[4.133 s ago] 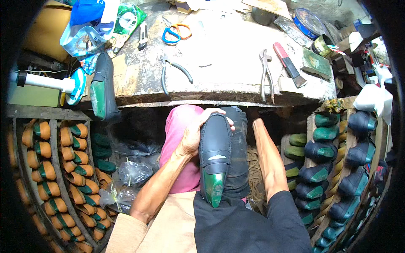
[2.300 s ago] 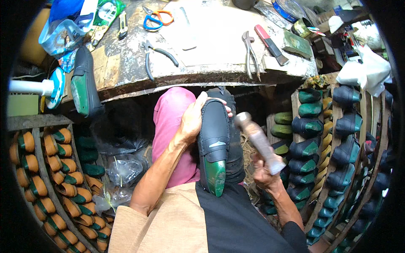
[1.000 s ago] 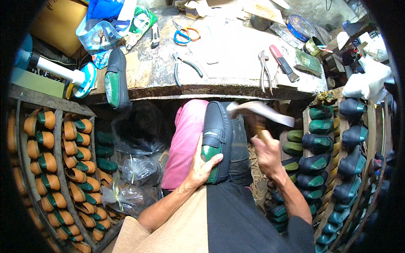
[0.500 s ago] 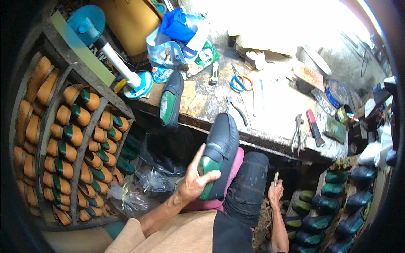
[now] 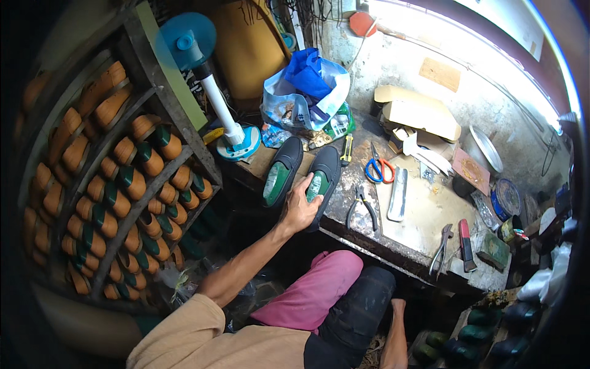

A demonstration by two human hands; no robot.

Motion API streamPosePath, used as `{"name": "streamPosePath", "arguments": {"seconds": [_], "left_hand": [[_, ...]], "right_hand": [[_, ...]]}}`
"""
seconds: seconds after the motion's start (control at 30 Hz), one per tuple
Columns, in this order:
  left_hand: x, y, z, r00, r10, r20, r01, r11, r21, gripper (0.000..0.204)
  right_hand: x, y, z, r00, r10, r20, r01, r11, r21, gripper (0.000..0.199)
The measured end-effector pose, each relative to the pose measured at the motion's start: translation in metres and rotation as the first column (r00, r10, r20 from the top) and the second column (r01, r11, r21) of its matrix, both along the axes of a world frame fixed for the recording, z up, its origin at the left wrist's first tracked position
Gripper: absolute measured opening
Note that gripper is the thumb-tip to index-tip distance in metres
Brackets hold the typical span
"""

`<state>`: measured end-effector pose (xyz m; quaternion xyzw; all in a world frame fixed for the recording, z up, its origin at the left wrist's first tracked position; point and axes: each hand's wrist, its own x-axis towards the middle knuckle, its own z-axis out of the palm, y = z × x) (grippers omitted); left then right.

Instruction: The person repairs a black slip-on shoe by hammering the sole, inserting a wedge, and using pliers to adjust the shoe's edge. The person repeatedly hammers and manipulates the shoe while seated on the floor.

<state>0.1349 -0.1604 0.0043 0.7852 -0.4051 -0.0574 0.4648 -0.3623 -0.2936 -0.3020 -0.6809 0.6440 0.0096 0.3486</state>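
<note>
You'd got the dark shoe up on the counter, parked next to its twin.

Starting at the left, the wooden rack (image 5: 117,184) was packed with shoe lasts, and the blue fan (image 5: 203,80) stood at the counter's (image 5: 424,227) corner. Your left hand (image 5: 300,209) was gripping the heel end of the dark shoe (image 5: 321,181), which lay sole down on the counter's front edge, just beside the other shoe (image 5: 281,173), probably so the pair stayed together. Half a second earlier that shoe was still on your lap, so it had gone up and forward. Further right lay pliers (image 5: 362,209) and scissors (image 5: 378,169). Your right hand (image 5: 398,306) hung low by your knee; I couldn't tell if it was open or clenched, and the hammer wasn't visible anymore.
</note>
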Motion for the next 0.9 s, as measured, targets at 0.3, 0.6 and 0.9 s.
{"name": "streamPosePath", "arguments": {"seconds": [0.3,0.6,0.9], "left_hand": [[0.095,0.034,-0.007,0.933,0.303,-0.193,-0.275,0.948,0.158,0.086],[0.087,0.111,-0.013,0.485,0.063,-0.872,-0.446,0.876,-0.185,0.060],[-0.075,0.186,0.029,0.803,-0.125,-0.582,-0.063,0.955,-0.291,0.071]], "right_hand": [[-0.120,0.176,-0.066,0.522,-0.792,0.316,0.719,0.608,0.338,0.041],[-0.100,0.197,0.094,0.650,-0.251,0.718,0.586,0.767,-0.262,0.030],[0.134,0.153,0.354,0.433,0.101,0.896,0.005,0.993,-0.115,0.046]]}}
